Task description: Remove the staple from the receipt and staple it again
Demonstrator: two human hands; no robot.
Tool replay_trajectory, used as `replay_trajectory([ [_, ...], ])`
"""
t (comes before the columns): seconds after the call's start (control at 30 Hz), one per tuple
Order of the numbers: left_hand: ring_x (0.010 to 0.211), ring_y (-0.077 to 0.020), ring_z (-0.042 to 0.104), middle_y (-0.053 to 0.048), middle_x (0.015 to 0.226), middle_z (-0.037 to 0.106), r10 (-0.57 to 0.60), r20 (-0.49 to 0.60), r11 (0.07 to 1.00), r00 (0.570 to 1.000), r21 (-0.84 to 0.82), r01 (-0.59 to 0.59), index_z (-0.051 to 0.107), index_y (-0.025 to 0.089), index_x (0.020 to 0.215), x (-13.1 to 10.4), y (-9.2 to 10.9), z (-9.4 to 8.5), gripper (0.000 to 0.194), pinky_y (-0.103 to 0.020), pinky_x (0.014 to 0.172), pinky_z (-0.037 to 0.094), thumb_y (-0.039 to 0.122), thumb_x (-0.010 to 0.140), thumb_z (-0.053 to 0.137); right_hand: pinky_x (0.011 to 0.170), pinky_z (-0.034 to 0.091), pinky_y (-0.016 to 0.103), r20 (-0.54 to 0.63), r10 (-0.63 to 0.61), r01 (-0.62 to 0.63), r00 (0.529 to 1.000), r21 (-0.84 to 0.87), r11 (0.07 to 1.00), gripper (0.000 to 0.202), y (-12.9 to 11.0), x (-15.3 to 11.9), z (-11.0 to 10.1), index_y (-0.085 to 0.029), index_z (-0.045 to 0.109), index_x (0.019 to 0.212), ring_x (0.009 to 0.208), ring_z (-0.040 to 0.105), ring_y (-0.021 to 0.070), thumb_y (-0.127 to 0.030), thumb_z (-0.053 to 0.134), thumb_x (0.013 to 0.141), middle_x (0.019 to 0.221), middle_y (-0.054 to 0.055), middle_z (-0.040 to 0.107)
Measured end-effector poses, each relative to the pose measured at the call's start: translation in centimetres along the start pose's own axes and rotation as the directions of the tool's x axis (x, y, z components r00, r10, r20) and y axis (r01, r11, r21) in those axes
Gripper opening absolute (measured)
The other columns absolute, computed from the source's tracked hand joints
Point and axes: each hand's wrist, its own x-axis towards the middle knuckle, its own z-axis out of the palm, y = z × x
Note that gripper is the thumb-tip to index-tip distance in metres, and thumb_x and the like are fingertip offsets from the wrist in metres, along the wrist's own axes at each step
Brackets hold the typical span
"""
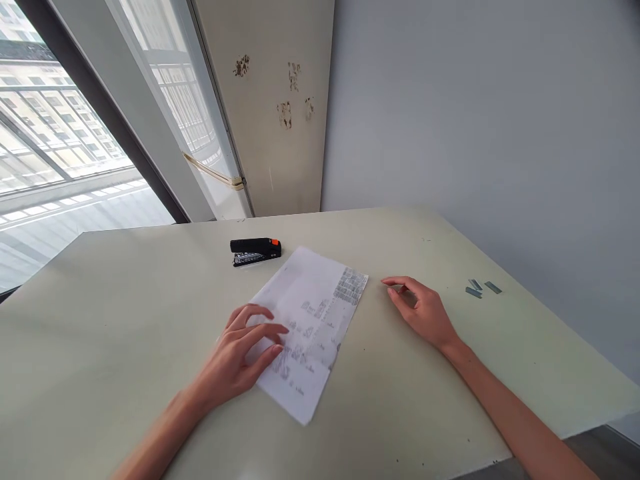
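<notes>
A white sheaf of paper [310, 293] lies at a slant on the table, with faint grey print and a darker printed block at its upper right corner. My left hand [245, 350] rests over the paper's left edge, fingers spread and slightly bent. To the right of the paper, my right hand [417, 307] hovers or rests at the table with fingers loosely curved and nothing visible in them; it does not touch the paper. Beyond the paper's upper left stands a black stapler [256, 251] with an orange mark on its end.
Several strips of staples [474, 291] lie at the right side of the pale table [125, 320]. A grey wall [475, 120] borders the table on the right. Behind it are a stained cream panel [285, 153] and a glass window [75, 133] with railings outside.
</notes>
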Motion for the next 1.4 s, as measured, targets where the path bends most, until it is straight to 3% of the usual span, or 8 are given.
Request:
replay_trajectory([
  [0.07,0.122,-0.0386,0.061,-0.009,0.098,0.079,-0.007,-0.009,0.996,1.0,-0.085,0.006,0.083,0.033,0.109,-0.4,0.2,-0.1,0.02,-0.06,0.116,0.042,0.037,0.091,0.075,0.065,0.057,0.036,-0.022,-0.002,0.002,1.0,-0.012,1.0,0.034,0.4,0.1,0.0,-0.029,0.075,0.111,0.089,0.069,0.025,-0.054,0.055,0.1,0.116,0.007,0.078],
  [0.2,0.14,-0.0386,0.054,-0.007,0.135,0.073,0.018,0.076,0.997,0.997,-0.069,-0.013,0.079,0.035,0.122,-0.4,0.6,-0.4,0.031,-0.06,0.122,0.038,0.037,0.091,0.076,0.069,0.057,0.038,-0.094,-0.033,0.022,0.995,-0.11,0.994,0.033,1.3,0.5,-0.3,-0.027,0.074,0.109,0.093,0.07,0.0273,-0.05,0.052,0.1,0.116,0.009,0.078],
  [0.33,0.146,-0.039,0.049,-0.004,0.148,0.065,0.072,0.233,0.989,0.97,0.112,-0.1,0.074,0.04,0.134,-0.3,0.6,-0.9,0.039,-0.062,0.122,0.037,0.039,0.095,0.072,0.109,0.048,0.054,-0.285,-0.136,0.04,0.949,-0.319,0.947,0.033,4.0,1.2,-1.7,-0.024,0.07,0.117,0.123,0.065,0.0336,-0.04,0.048,0.099,0.127,0.013,0.074],
  [0.53,0.131,-0.0375,0.057,-0.008,0.133,0.072,0.091,0.191,0.951,0.977,0.274,-0.142,0.079,0.038,0.124,-0.9,0.2,-1.2,0.03,-0.059,0.114,0.047,0.042,0.096,0.068,0.119,0.023,0.077,-0.503,0.199,-0.423,0.841,-0.382,0.822,0.079,11.0,0.9,-4.9,-0.013,0.051,0.148,0.156,0.021,0.0557,-0.066,0.057,0.09,0.167,0.03,0.03],
  [0.73,0.153,-0.0402,0.039,-0.003,0.162,0.052,0.103,0.238,0.956,0.966,0.245,-0.162,0.06,0.041,0.149,-0.9,-0.3,-1.0,0.055,-0.065,0.125,0.031,0.045,0.096,0.071,0.118,0.029,0.073,-0.418,0.2,-0.383,0.886,-0.417,0.824,0.072,14.0,1.1,-5.3,-0.016,0.054,0.144,0.146,0.039,0.0512,-0.068,0.042,0.095,0.148,0.027,0.054],
  [1.03,0.141,-0.043,0.048,-0.011,0.149,0.059,0.073,0.109,0.943,0.991,0.315,-0.104,0.068,0.035,0.139,-1.3,-0.5,-0.7,0.055,-0.064,0.114,0.044,0.053,0.088,0.077,0.119,0.04,0.06,-0.189,-0.028,-0.03,0.982,-0.298,0.954,0.053,8.6,2.0,-0.9,-0.018,0.058,0.14,0.139,0.051,0.0404,-0.048,0.033,0.104,0.143,0.022,0.057],
  [1.17,0.156,-0.0438,0.03,-0.006,0.169,0.041,0.077,0.141,0.947,0.987,0.3,-0.117,0.053,0.038,0.155,-1.2,-1.1,-0.7,0.069,-0.067,0.125,0.029,0.053,0.091,0.075,0.124,0.04,0.05,-0.035,-0.125,0.116,0.992,-0.2,0.973,0.049,4.0,3.4,4.6,-0.021,0.06,0.14,0.144,0.049,0.0345,-0.041,0.029,0.108,0.151,0.018,0.053],
  [1.4,0.156,-0.0416,0.035,-0.004,0.168,0.043,0.08,0.1,0.928,0.992,0.355,-0.111,0.051,0.039,0.156,-2.0,-1.8,-1.8,0.066,-0.066,0.125,0.031,0.054,0.096,0.07,0.12,0.046,0.046,0.133,-0.264,0.257,0.955,0.068,0.964,0.041,-5.1,7.8,15.1,-0.025,0.065,0.133,0.137,0.057,0.0257,-0.02,0.036,0.104,0.146,0.01,0.057],
])
